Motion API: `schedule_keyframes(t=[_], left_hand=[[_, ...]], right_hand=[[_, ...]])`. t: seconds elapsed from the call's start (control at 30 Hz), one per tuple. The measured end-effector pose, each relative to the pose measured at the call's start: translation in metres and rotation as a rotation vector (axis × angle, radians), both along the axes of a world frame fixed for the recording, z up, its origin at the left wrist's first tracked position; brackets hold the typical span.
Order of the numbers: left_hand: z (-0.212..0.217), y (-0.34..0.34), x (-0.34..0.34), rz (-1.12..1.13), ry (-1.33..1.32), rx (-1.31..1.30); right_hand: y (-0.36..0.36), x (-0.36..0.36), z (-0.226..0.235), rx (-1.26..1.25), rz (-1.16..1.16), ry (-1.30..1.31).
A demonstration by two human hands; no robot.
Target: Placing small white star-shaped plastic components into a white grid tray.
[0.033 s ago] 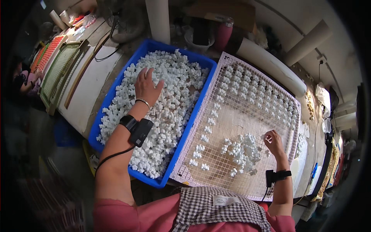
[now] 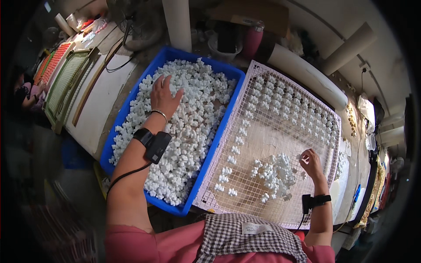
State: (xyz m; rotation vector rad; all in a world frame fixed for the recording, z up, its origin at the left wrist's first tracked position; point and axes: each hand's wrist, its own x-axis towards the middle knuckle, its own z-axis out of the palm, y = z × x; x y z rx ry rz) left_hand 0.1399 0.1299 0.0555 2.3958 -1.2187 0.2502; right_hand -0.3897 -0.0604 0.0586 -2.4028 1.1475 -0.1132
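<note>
White knobbly pieces [image 2: 188, 140] spread through a blue tub [image 2: 177, 209], left of centre. Left hand [image 2: 165, 97] over them, fingers apart; contact unclear. Loose heap [image 2: 277, 173] of like pieces on a pale mesh tray [image 2: 245, 206], lower right of centre; rows [image 2: 283, 103] across its upper part. Right hand [image 2: 312, 163] just beside heap, thumb and finger curled close; cannot tell whether clamped on anything. Pink bottle [image 2: 253, 40], top centre.
</note>
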Motion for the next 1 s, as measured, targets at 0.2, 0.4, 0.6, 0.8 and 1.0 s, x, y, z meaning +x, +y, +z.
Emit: schedule_keyframes(t=[0.2,0.4,0.6,0.8,1.0], left_hand=[[-0.005,-0.065,0.068,-0.005,0.043,0.182],[-0.030,-0.109,0.113,0.018,0.250,0.512],[-0.034,-0.116,0.151,-0.109,0.222,0.453],[-0.017,-0.107,0.117,-0.165,0.270,0.473],[-0.012,-0.076,0.093,-0.144,0.154,0.496]], right_hand=[[0.009,0.004,-0.008,0.018,-0.154,-0.122],[0.012,0.012,-0.002,-0.026,-0.135,-0.100],[-0.012,0.027,0.012,0.033,-0.265,-0.252],[-0.024,0.156,0.018,0.114,0.045,-0.326],[-0.020,0.202,-0.015,-0.044,0.084,-0.316]])
